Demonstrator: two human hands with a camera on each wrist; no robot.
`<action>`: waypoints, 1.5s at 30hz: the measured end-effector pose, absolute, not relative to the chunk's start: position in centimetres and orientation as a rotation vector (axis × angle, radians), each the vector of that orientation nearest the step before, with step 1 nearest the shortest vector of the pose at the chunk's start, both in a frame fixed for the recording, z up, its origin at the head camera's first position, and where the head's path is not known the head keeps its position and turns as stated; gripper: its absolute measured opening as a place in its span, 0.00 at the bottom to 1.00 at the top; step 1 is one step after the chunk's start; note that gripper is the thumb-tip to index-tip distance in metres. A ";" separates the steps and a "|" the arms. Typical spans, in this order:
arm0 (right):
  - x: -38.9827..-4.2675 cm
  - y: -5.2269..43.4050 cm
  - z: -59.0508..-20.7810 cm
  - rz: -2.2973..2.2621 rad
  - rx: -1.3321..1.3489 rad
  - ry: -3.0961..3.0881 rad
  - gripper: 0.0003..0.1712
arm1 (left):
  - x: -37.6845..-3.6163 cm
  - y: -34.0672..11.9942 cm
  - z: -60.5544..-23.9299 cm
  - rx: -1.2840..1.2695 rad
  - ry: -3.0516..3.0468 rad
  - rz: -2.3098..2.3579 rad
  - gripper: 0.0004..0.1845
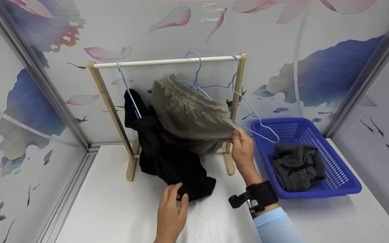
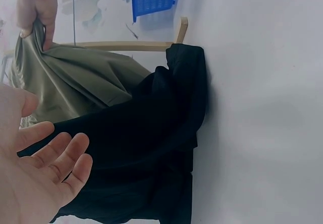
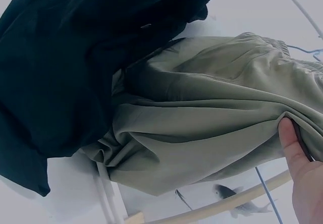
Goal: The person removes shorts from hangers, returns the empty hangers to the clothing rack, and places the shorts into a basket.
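Olive shorts (image 1: 187,114) with an elastic waistband hang on a light blue hanger from the white rod (image 1: 164,61) of a small wooden rack (image 1: 106,98). My right hand (image 1: 236,135) pinches the right end of the waistband; in the right wrist view the thumb (image 3: 292,143) presses into the olive shorts (image 3: 212,113). A black garment (image 1: 160,158) hangs from the hanger on the left and spills onto the white table. My left hand (image 1: 176,194) lies with relaxed fingers at its lower hem. In the left wrist view the left hand (image 2: 50,168) shows an empty palm beside the black garment (image 2: 151,148).
A blue plastic basket (image 1: 319,195) stands on the right of the table with a dark grey garment (image 1: 297,165) in it. An empty light blue hanger (image 1: 258,128) hangs at the rod's right end, over the basket. Patterned walls close in the back and both sides.
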State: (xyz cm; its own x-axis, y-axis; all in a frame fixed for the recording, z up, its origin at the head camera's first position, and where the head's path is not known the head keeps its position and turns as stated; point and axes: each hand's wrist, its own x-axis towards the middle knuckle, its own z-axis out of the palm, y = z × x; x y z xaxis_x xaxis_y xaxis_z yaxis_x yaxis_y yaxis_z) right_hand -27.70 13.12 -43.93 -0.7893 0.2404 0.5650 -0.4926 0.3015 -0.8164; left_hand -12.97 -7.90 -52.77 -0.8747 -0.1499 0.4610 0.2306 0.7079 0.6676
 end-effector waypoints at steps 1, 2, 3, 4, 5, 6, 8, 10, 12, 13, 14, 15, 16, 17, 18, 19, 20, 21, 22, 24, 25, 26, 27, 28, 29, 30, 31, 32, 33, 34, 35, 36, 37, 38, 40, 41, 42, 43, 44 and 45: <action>-27.7 13.2 -43.9 1.548 0.223 -1.953 0.14 | -12.9 -7.9 -52.8 -0.066 -2.421 -1.040 0.16; -27.7 13.3 -43.9 1.555 0.222 -1.944 0.14 | -12.9 -7.9 -52.8 -0.068 -2.418 -1.042 0.15; -27.6 13.5 -43.9 1.563 0.219 -1.937 0.14 | -12.9 -7.8 -52.8 -0.070 -2.418 -1.046 0.15; -27.6 13.6 -44.0 1.568 0.213 -1.933 0.14 | -12.9 -7.8 -52.8 -0.070 -2.420 -1.048 0.15; -27.5 13.8 -44.0 1.568 0.204 -1.928 0.14 | -12.9 -7.8 -52.8 -0.069 -2.422 -1.049 0.15; -27.4 13.9 -44.0 1.569 0.194 -1.925 0.14 | -12.9 -7.8 -52.8 -0.069 -2.424 -1.051 0.15; -27.1 14.3 -44.1 1.564 0.188 -1.929 0.13 | -12.9 -7.8 -52.7 -0.069 -2.431 -1.059 0.16; -26.9 14.6 -44.1 1.543 0.191 -1.942 0.13 | -12.9 -7.8 -52.7 -0.071 -2.434 -1.060 0.16; -26.6 14.9 -44.2 1.531 0.207 -1.954 0.13 | -13.0 -7.7 -52.6 -0.073 -2.434 -1.065 0.16; -26.5 15.0 -44.3 1.526 0.217 -1.959 0.14 | -13.0 -7.7 -52.6 -0.076 -2.433 -1.066 0.16; -26.5 15.1 -44.4 1.525 0.223 -1.961 0.15 | -13.0 -7.7 -52.7 -0.082 -2.429 -1.064 0.16; -26.5 15.2 -44.5 1.526 0.225 -1.963 0.15 | -13.0 -7.6 -52.7 -0.084 -2.427 -1.065 0.16; -26.4 15.3 -44.7 1.530 0.227 -1.965 0.16 | -13.1 -7.6 -52.7 -0.088 -2.424 -1.065 0.16; -26.4 15.4 -44.9 1.540 0.231 -1.964 0.16 | -13.1 -7.6 -52.8 -0.097 -2.420 -1.064 0.16; -26.3 15.5 -45.0 1.551 0.235 -1.963 0.16 | -13.1 -7.5 -52.8 -0.106 -2.416 -1.065 0.16; -26.2 15.6 -45.2 1.560 0.237 -1.963 0.16 | -13.2 -7.5 -52.9 -0.116 -2.412 -1.064 0.16; -26.2 15.7 -45.4 1.572 0.239 -1.963 0.16 | -13.2 -7.5 -52.9 -0.123 -2.409 -1.062 0.16; -26.1 15.8 -45.5 1.592 0.243 -1.959 0.15 | -13.2 -7.4 -53.0 -0.129 -2.406 -1.060 0.15; -26.0 15.9 -45.6 1.607 0.247 -1.957 0.15 | -13.2 -7.4 -53.0 -0.133 -2.405 -1.062 0.16; -25.8 16.1 -45.9 1.645 0.252 -1.954 0.14 | -13.2 -7.3 -53.1 -0.140 -2.403 -1.065 0.15; -25.8 16.2 -46.1 1.666 0.252 -1.950 0.14 | -13.2 -7.3 -53.1 -0.140 -2.404 -1.062 0.15; -25.7 16.3 -46.2 1.679 0.252 -1.953 0.14 | -13.2 -7.3 -53.1 -0.139 -2.405 -1.062 0.15; -25.6 16.4 -46.3 1.691 0.250 -1.955 0.14 | -13.2 -7.2 -53.1 -0.138 -2.406 -1.062 0.15; -25.5 16.5 -46.5 1.697 0.248 -1.959 0.14 | -13.2 -7.2 -53.2 -0.137 -2.408 -1.062 0.15; -25.4 16.6 -46.6 1.706 0.246 -1.964 0.15 | -13.2 -7.2 -53.2 -0.136 -2.410 -1.058 0.15; -25.3 16.7 -46.8 1.713 0.244 -1.969 0.15 | -13.1 -7.1 -53.2 -0.135 -2.413 -1.056 0.15; -25.2 16.8 -47.0 1.715 0.239 -1.977 0.16 | -13.1 -7.1 -53.2 -0.134 -2.414 -1.054 0.15; -25.0 17.0 -47.2 1.713 0.234 -1.987 0.16 | -13.1 -7.1 -53.2 -0.134 -2.414 -1.053 0.15; -24.9 17.1 -47.4 1.719 0.231 -1.992 0.17 | -13.0 -7.1 -53.2 -0.136 -2.414 -1.052 0.16; -24.8 17.2 -47.6 1.724 0.232 -1.997 0.18 | -13.0 -7.0 -53.3 -0.138 -2.413 -1.053 0.16; -24.6 17.4 -47.8 1.721 0.229 -2.009 0.19 | -13.0 -7.0 -53.3 -0.138 -2.414 -1.055 0.16; -24.4 17.5 -47.9 1.716 0.226 -2.021 0.19 | -12.9 -7.0 -53.3 -0.138 -2.413 -1.059 0.16; -24.3 17.7 -48.1 1.710 0.224 -2.032 0.19 | -12.9 -7.0 -53.4 -0.138 -2.412 -1.062 0.16; -24.1 17.8 -48.3 1.709 0.224 -2.041 0.19 | -12.9 -7.0 -53.4 -0.137 -2.412 -1.064 0.16; -23.7 18.1 -48.6 1.701 0.220 -2.062 0.19 | -12.8 -6.9 -53.4 -0.134 -2.416 -1.074 0.16; -23.5 18.2 -48.7 1.704 0.219 -2.072 0.18 | -12.7 -6.9 -53.5 -0.133 -2.418 -1.080 0.16; -23.3 18.4 -48.9 1.714 0.222 -2.076 0.18 | -12.7 -6.8 -53.5 -0.133 -2.420 -1.082 0.16; -23.2 18.5 -49.0 1.733 0.224 -2.079 0.18 | -12.6 -6.8 -53.5 -0.132 -2.421 -1.085 0.16; -23.0 18.6 -49.1 1.760 0.229 -2.074 0.18 | -12.6 -6.8 -53.5 -0.131 -2.422 -1.091 0.16; -22.9 18.7 -49.3 1.776 0.230 -2.075 0.18 | -12.6 -6.7 -53.4 -0.130 -2.424 -1.098 0.16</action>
